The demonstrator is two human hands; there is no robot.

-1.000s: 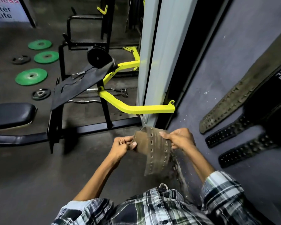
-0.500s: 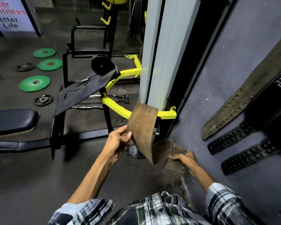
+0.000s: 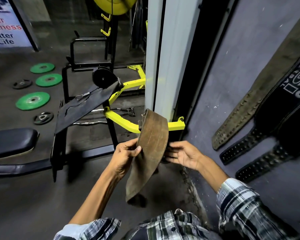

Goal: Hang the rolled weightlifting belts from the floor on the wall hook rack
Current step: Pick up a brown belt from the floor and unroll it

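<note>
Head view: the brown belt is now almost fully unrolled. Half a second ago it still curled back on itself, with the right hand pinching the perforated end low down. That end now hangs free toward the floor, and the belt rises in a long arc to its buckle end near the yellow bar.

The left hand grips the belt's left edge at mid-length, thumb across its face. The right hand has let go: its fingers are spread and relaxed just behind the belt's right edge, perhaps touching it, grasping nothing.

On the wall at right, three other belts already hang; their hooks are out of frame. Judging from this, unrolling is done, and the next step is to lift the buckle end up to a hook.
</note>
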